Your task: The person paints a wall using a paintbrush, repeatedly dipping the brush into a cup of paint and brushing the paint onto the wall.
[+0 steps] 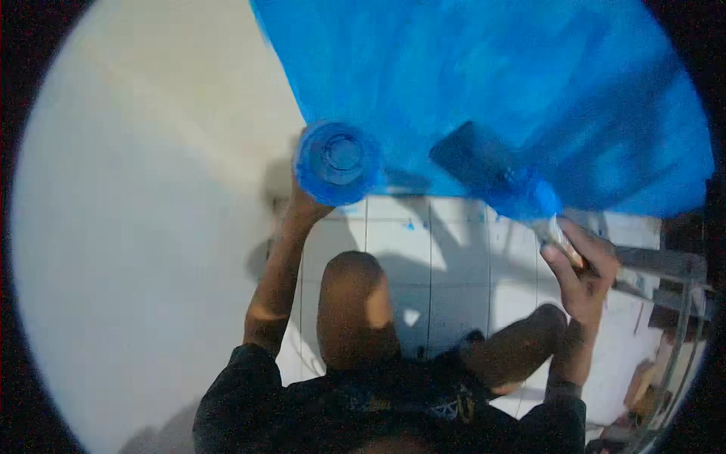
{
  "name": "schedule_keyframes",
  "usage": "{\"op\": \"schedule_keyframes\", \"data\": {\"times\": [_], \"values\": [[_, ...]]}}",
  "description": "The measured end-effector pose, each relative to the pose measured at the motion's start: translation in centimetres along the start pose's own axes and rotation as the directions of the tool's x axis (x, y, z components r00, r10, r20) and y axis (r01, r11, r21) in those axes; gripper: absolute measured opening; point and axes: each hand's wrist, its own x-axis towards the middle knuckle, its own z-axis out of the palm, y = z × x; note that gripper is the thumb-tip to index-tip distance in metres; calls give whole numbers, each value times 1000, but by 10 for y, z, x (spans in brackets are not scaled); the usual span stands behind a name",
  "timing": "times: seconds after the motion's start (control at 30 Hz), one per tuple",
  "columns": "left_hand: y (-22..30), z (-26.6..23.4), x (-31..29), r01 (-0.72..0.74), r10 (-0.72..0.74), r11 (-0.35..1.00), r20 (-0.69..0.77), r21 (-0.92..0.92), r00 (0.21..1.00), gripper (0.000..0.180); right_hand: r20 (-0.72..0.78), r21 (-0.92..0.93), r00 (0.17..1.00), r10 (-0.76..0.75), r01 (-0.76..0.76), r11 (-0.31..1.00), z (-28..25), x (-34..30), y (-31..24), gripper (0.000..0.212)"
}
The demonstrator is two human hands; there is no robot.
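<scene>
Person sits low, knees bent, on a white tiled floor, facing a far wall coated in blue. A cream wall stands at the left and meets the blue one along a slanting edge.

Left grip: curled around a round container, mostly hidden by it. The container is held up near that edge, opening toward the viewer, its rim and inside stained blue; how full it is, I cannot tell.

Right grip: thumb and fingers pinching the pale handle of a paintbrush, to the right of the container and well apart from it. The brush head is wet-looking blue and points far and to the left. A dark patch lies just beyond it over the blue coat; whether the bristles touch the wall, I cannot tell.

Small blue spots mark the tiles between container and brush, near the wall's foot. A metal frame stands at the right, beyond the right grip.
</scene>
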Motion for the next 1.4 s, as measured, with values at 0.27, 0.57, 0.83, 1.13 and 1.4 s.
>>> {"op": "schedule_keyframes", "data": {"times": [0.27, 0.57, 0.83, 1.13, 1.4], "values": [[84, 44, 74, 145, -159, 970, -57, -195, 986, 63, 37, -59, 903, -427, 429, 902, -58, 60, -27, 28], [59, 100, 57, 125, -139, 984, -106, -128, 985, 68, 213, -186, 934, -286, 326, 927, -77, 61, -14, 20], [60, 115, 64, -197, 192, 980, -174, -7, 966, 69, -66, -22, 892, -448, 448, 894, -52, 57, -6, 30], [59, 134, 50, -108, 108, 994, -8, 22, 994, 81, -405, 427, 791, -459, 607, 670, -16, 74, 9, 20], [35, 151, 49, -279, 411, 882, -331, 379, 850, 91, -538, 330, 736, -410, 632, 701, -43, 74, 14, 25]]}}
